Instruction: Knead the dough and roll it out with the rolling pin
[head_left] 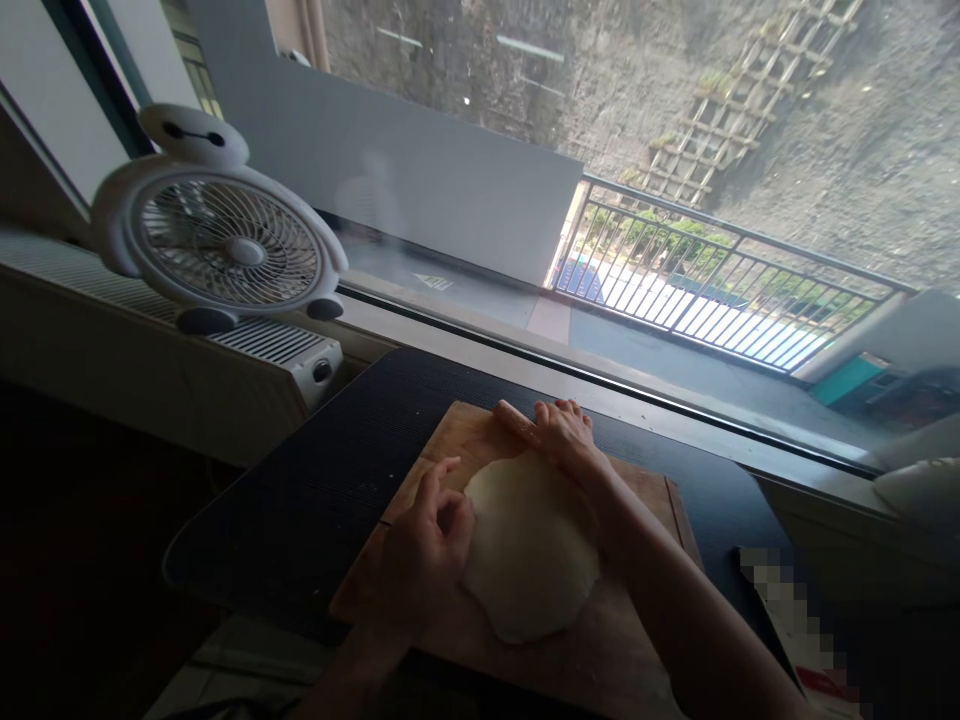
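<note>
A wide, thin, roughly round sheet of pale dough [534, 550] lies on a wooden board [469, 430]. At its far edge sits a wooden rolling pin [516, 422], its left end showing and the rest covered by my right hand [566, 432]. The fingers of that hand curl over the pin, and my right forearm crosses the dough's right side. Beside the dough's left edge is my left hand [429, 532], index finger stretched forward and thumb bent, with a gap between them. Whether it touches the dough I cannot tell.
The board rests on a dark table [300, 500] with rounded corners, set against a large window. A white fan [244, 250] stands on a slatted white unit [300, 350] at the left. Beyond the glass are a railing [720, 270] and a rough wall [600, 80].
</note>
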